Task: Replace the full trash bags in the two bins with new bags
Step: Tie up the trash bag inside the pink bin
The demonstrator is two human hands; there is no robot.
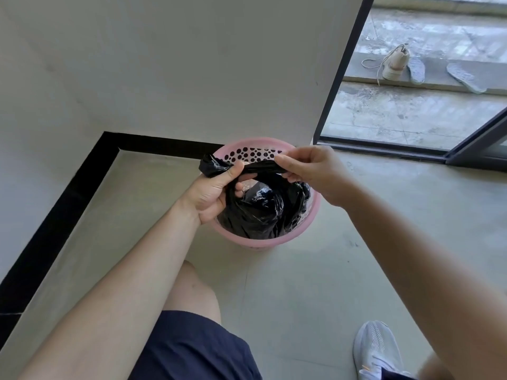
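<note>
A pink perforated bin (255, 242) stands on the floor in the corner by the wall. Inside it sits a full black trash bag (260, 212). Its gathered top is stretched into a twisted strip above the bin. My left hand (216, 193) grips the strip's left end, with a tuft of bag sticking out past the thumb. My right hand (310, 171) pinches the strip's right end between thumb and fingers. Only this one bin is in view.
A black skirting line (68, 193) runs along the wall on the left. A dark-framed glass door (340, 75) stands at the right, with a shoe (395, 61) and insoles on the ledge outside. My knee (192, 292) and grey shoe (375, 349) are below.
</note>
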